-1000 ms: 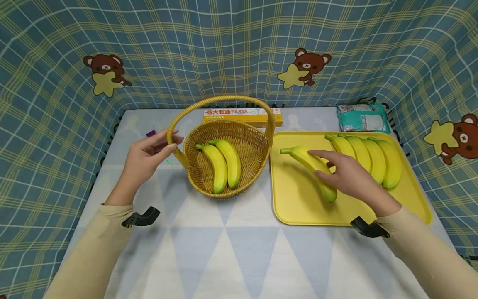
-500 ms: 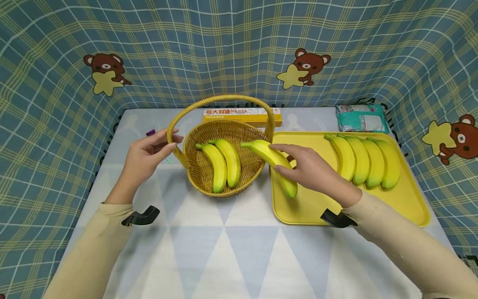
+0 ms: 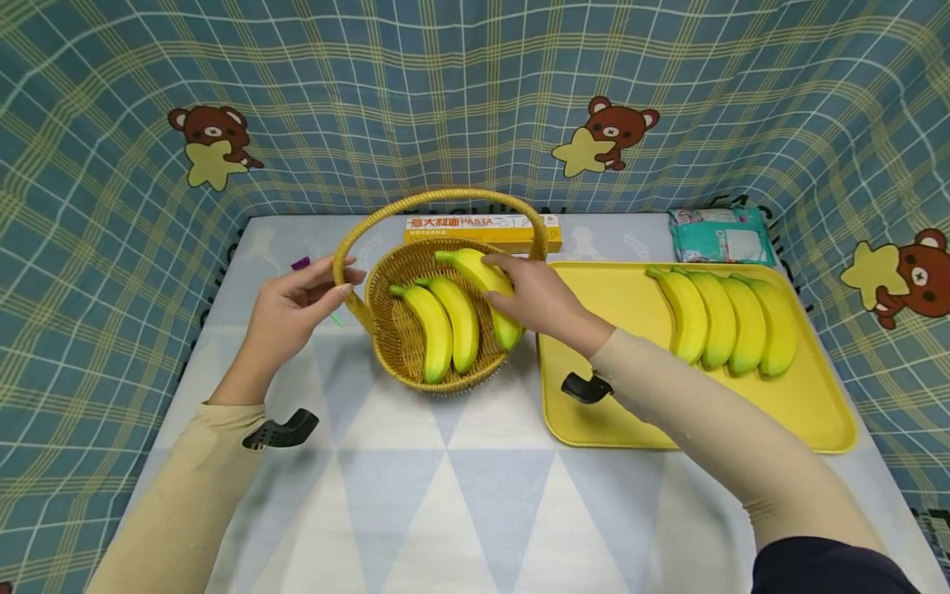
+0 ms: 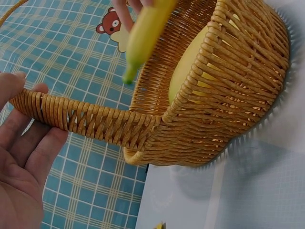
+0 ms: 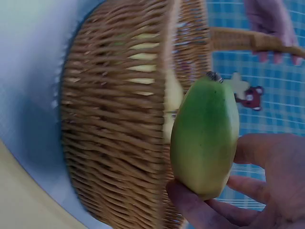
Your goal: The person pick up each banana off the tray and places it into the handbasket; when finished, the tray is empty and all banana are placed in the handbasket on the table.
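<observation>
My left hand point(image 3: 293, 309) pinches the left side of the handle of a wicker basket point(image 3: 397, 355), thumb on one side and fingers on the other. Two bananas lie side by side in the basket: a left one point(image 3: 433, 334) and a right one point(image 3: 462, 326). Over the basket's right half, my right hand point(image 3: 545, 301) grips a third banana point(image 3: 475, 268) between thumb and fingers. In the right wrist view this held banana point(image 5: 205, 138) shows its green end, just above the rim. The left wrist view has its stem end pointing down into the basket opening.
To the right lies a yellow tray point(image 3: 609, 412) with several bananas point(image 3: 723, 322) in a row. A pasta box point(image 3: 482, 231) sits behind the basket. At the back right is a teal packet point(image 3: 721, 235). A plaid curtain point(image 3: 460, 99) surrounds the table.
My right hand has carried the banana leftward from above the tray to over the basket's right side. The left hand has kept its place on the handle.
</observation>
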Demonstrator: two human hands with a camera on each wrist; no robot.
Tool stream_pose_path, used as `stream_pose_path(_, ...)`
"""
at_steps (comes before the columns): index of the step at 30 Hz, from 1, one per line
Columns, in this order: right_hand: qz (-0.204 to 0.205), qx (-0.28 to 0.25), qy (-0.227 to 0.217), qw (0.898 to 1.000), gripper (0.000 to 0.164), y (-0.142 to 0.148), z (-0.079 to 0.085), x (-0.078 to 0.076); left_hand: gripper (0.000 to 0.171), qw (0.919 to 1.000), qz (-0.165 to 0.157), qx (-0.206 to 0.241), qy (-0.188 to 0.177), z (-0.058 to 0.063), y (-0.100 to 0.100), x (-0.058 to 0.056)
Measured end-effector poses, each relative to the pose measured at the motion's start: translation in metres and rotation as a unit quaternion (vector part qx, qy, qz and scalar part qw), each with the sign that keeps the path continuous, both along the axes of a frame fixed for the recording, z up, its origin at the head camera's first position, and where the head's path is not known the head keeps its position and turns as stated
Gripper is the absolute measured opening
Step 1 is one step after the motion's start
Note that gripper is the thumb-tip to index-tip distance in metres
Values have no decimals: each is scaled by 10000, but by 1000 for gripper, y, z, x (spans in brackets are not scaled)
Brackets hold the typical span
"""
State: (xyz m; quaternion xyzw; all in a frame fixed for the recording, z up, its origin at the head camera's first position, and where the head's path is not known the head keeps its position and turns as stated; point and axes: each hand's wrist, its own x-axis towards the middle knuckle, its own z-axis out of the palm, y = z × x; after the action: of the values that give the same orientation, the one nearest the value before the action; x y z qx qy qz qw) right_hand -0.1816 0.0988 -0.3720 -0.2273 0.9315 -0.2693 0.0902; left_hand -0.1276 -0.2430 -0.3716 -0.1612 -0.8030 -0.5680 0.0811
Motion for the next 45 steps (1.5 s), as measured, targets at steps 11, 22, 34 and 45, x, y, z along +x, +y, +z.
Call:
stream_pose_path(11, -30, 991, -171, 9949, 55, -23, -29, -13, 36, 10000, -46, 8, 30, 2, 1, 0)
stream_pose_path(22, 167, 882, -130, 9959, 53, -16, -34, -8, 35, 10000, -54, 17, 52, 1, 2, -2)
stream_pose_path(34, 613, -408, 666, 9951, 52, 27, -26, 31, 35, 10000, -27, -21, 7, 2, 2, -1)
stream_pose_path(45, 437, -570, 1247, 9896, 52, 105, -31, 52, 35, 10000, -9, -80, 32, 1, 1, -1)
